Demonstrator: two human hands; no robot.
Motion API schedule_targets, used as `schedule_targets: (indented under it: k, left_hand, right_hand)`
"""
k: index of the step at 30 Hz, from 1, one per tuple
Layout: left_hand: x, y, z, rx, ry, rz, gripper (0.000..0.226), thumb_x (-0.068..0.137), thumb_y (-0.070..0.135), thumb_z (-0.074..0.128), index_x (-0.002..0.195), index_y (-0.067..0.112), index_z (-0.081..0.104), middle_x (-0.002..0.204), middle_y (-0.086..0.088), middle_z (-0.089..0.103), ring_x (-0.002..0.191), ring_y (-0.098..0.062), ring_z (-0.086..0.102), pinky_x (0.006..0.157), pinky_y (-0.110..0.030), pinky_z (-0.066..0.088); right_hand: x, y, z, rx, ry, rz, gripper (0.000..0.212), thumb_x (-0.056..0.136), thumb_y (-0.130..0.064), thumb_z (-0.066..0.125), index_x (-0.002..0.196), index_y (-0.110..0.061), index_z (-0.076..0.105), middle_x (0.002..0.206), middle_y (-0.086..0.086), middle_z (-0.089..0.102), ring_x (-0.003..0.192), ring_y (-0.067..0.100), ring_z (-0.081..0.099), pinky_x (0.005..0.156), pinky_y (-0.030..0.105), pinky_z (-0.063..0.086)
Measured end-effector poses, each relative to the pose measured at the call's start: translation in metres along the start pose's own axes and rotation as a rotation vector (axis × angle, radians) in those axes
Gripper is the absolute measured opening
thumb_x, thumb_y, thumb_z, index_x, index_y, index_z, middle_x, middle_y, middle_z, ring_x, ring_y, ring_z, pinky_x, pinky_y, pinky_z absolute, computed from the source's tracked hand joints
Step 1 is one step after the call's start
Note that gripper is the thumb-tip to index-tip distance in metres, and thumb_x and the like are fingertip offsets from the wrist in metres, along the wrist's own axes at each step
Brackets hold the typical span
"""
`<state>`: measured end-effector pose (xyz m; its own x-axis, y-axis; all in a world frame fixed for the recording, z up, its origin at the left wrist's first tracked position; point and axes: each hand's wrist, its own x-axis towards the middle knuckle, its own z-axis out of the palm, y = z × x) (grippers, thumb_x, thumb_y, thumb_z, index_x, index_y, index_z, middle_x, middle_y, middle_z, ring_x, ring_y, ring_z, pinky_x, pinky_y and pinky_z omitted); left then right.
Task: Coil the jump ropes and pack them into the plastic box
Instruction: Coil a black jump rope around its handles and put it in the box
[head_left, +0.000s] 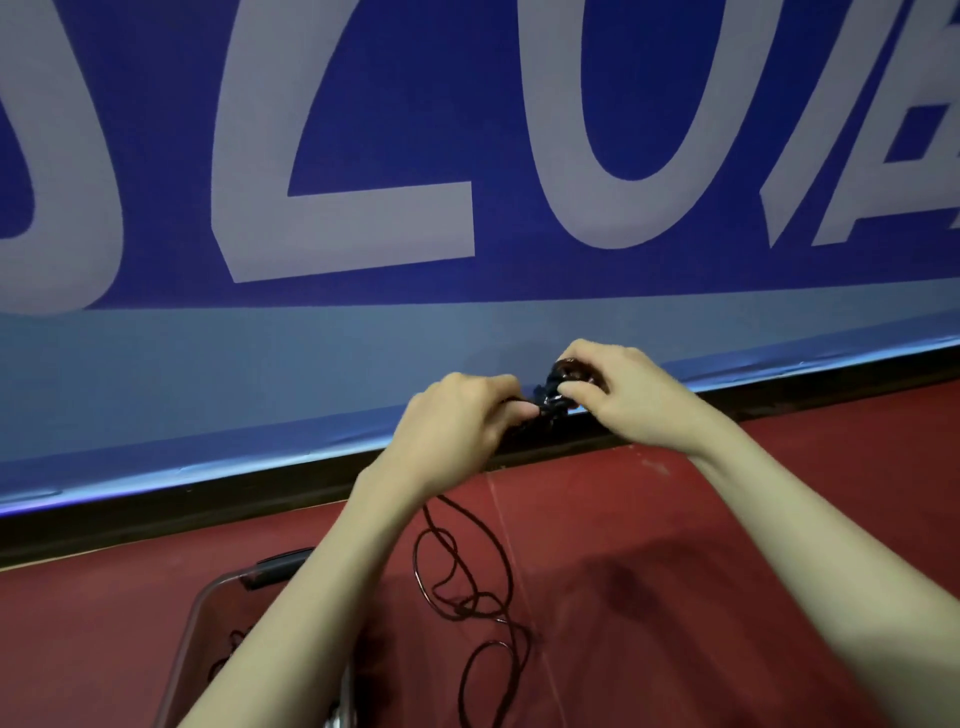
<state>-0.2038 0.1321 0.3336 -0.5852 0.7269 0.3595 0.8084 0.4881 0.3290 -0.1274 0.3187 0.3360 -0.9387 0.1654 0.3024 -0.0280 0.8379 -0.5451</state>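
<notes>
Both hands gripped the dark jump rope: the right hand (631, 389) clasped a small coil (570, 375), the left hand (457, 415) pinched, apparently, the strand beside it. Loose loops (470, 587) sprawled on the red floor (727, 519), right of the plastic box (200, 613); they could knot if pulled quickly.

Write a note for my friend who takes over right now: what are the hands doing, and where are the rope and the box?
Left hand: pinches the dark jump rope just beside the coil.
Right hand: grips the small wound coil, held up in the air.
Rope: most of it lies in loose loops on the red floor, trailing down from the hands.
Plastic box: on the floor at lower left, partly hidden by the left arm; something dark lies inside, too hidden to name.
Done: a coil is started.
Left: wind in the loose loops, then put the coil in the box.
</notes>
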Motion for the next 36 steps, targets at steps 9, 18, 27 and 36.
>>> schedule_targets:
  k: [9, 18, 27, 36]
  left_hand:
    - [-0.003, -0.016, 0.019, -0.36, 0.085, -0.197, 0.032, 0.093, 0.051, 0.041, 0.075, 0.025, 0.044, 0.055, 0.006, 0.045, 0.062, -0.022, 0.043, 0.061, -0.038, 0.038]
    - [0.002, -0.005, 0.012, -0.397, 0.127, -0.139, 0.028, 0.098, 0.04, 0.049, 0.085, 0.016, 0.048, 0.061, 0.004, 0.053, 0.056, -0.014, 0.044, 0.051, -0.024, 0.029]
    - [-0.003, -0.01, 0.013, -0.368, 0.164, -0.144, 0.02, 0.098, 0.034, 0.05, 0.089, 0.016, 0.048, 0.064, 0.002, 0.056, 0.058, -0.017, 0.047, 0.054, -0.03, 0.032]
    - [-0.003, -0.014, 0.017, -0.346, 0.262, -0.167, 0.019, 0.097, 0.031, 0.053, 0.082, 0.018, 0.049, 0.059, 0.003, 0.054, 0.057, -0.018, 0.047, 0.055, -0.032, 0.032]
  right_hand:
    - [-0.003, -0.009, 0.0, 0.396, -0.104, -0.058, 0.007, 0.097, -0.004, 0.053, 0.099, -0.007, 0.059, 0.066, -0.012, 0.058, 0.059, 0.007, 0.048, 0.058, 0.019, 0.041]
    - [-0.004, -0.013, 0.018, 0.208, 0.024, -0.015, 0.031, 0.105, -0.019, 0.036, 0.134, -0.024, 0.047, 0.092, 0.006, 0.066, 0.067, 0.017, 0.059, 0.072, 0.025, 0.048]
    - [-0.007, -0.019, 0.031, 0.251, -0.011, 0.006, 0.029, 0.105, -0.021, 0.035, 0.133, -0.026, 0.042, 0.11, 0.004, 0.062, 0.078, 0.01, 0.061, 0.08, 0.028, 0.049]
    - [-0.005, -0.022, 0.031, 0.389, -0.013, 0.0, 0.036, 0.104, -0.014, 0.042, 0.136, -0.025, 0.051, 0.117, 0.007, 0.058, 0.068, -0.001, 0.058, 0.065, 0.018, 0.048]
